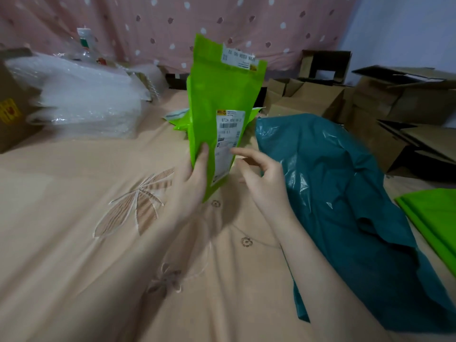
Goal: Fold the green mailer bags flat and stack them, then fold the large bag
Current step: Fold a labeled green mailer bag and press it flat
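Green mailer bag (217,99) stands upright at frame centre, pinched by the left hand (195,174) so the loosely spread, empty right hand (261,174) can fold it.

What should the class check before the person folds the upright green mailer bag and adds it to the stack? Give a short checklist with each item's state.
1. Left hand grips the green mailer bag: ok.
2. Right hand free to help: ok, open beside the shipping label.
3. Bag lying flat: not ok, held upright.
4. Bag emptied: cannot tell.
5. Folded green stack within view: ok, at right edge.
6. Large teal bag folded: not ok, crumpled on the bedsheet.
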`<action>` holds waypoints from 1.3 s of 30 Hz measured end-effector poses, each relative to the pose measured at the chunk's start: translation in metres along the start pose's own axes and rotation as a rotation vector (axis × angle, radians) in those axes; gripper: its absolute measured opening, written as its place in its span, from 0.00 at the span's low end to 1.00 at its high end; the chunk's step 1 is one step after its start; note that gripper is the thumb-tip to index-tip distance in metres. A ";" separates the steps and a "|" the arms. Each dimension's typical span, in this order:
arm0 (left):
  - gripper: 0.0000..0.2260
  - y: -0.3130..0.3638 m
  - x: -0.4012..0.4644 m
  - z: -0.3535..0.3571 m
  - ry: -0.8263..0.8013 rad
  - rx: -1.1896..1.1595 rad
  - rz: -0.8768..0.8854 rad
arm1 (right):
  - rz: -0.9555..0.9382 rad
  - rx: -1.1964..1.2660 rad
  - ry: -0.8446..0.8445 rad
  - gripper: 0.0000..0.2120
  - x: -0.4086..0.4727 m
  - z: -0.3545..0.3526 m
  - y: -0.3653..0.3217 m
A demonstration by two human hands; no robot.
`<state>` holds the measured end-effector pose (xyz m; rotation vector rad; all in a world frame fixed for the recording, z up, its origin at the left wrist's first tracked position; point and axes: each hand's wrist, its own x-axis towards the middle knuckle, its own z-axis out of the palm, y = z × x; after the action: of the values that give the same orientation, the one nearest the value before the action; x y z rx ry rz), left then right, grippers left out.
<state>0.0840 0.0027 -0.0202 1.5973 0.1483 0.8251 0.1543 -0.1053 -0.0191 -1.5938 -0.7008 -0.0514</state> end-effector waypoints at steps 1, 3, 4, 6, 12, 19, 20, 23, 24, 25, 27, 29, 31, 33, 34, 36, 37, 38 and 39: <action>0.12 0.000 0.001 -0.002 0.019 -0.035 -0.039 | 0.002 -0.033 0.043 0.12 0.002 -0.002 0.003; 0.12 -0.001 0.003 -0.008 0.062 -0.085 -0.105 | 0.052 -0.089 0.095 0.16 0.007 -0.005 0.011; 0.12 -0.001 0.004 -0.011 0.082 -0.104 -0.138 | 0.101 -0.108 0.088 0.19 0.008 -0.006 0.013; 0.11 -0.005 0.007 -0.018 0.137 -0.133 -0.204 | 0.177 -0.108 0.047 0.25 0.010 -0.007 0.015; 0.16 -0.013 0.012 -0.025 0.130 -0.141 -0.302 | 0.212 0.147 -0.075 0.17 0.009 -0.010 0.009; 0.13 -0.010 0.015 -0.027 0.174 0.080 -0.007 | 0.137 0.103 0.045 0.10 0.010 -0.016 0.006; 0.16 -0.013 0.018 -0.031 0.173 0.146 0.068 | 0.104 0.031 0.081 0.08 0.010 -0.018 0.007; 0.22 -0.017 0.021 -0.036 0.179 0.250 0.168 | -0.001 -0.199 0.171 0.08 0.011 -0.022 0.007; 0.21 -0.017 0.022 -0.036 0.171 0.241 0.172 | -0.023 -0.232 0.187 0.09 0.011 -0.023 0.006; 0.19 -0.018 0.022 -0.036 0.169 0.234 0.165 | -0.039 -0.250 0.198 0.09 0.011 -0.025 0.005; 0.15 -0.017 0.021 -0.035 0.157 0.219 0.110 | -0.037 -0.276 0.214 0.10 0.013 -0.027 0.004; 0.13 -0.017 0.023 -0.033 0.129 0.190 0.072 | 0.001 -0.269 0.206 0.14 0.014 -0.029 0.003; 0.12 -0.017 0.026 -0.033 0.107 0.198 0.084 | 0.030 -0.221 0.195 0.17 0.015 -0.030 0.003; 0.12 -0.017 0.030 -0.033 0.078 0.190 0.098 | 0.029 -0.191 0.199 0.18 0.017 -0.031 0.000; 0.12 -0.018 0.032 -0.033 0.057 0.191 0.104 | 0.030 -0.176 0.198 0.19 0.018 -0.031 -0.001; 0.13 -0.016 0.032 -0.031 0.028 0.188 0.061 | 0.055 -0.139 0.179 0.23 0.021 -0.033 -0.003; 0.14 -0.016 0.031 -0.031 0.023 0.183 0.023 | 0.071 -0.135 0.161 0.27 0.021 -0.035 -0.003; 0.15 -0.016 0.029 -0.031 0.020 0.181 0.003 | 0.084 -0.146 0.138 0.33 0.019 -0.036 -0.003; 0.16 -0.015 0.025 -0.031 0.011 0.188 -0.014 | 0.094 -0.167 0.106 0.37 0.017 -0.038 -0.002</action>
<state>0.0900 0.0450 -0.0243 1.7664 0.2509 0.8281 0.1808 -0.1337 -0.0041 -1.7687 -0.5501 -0.1276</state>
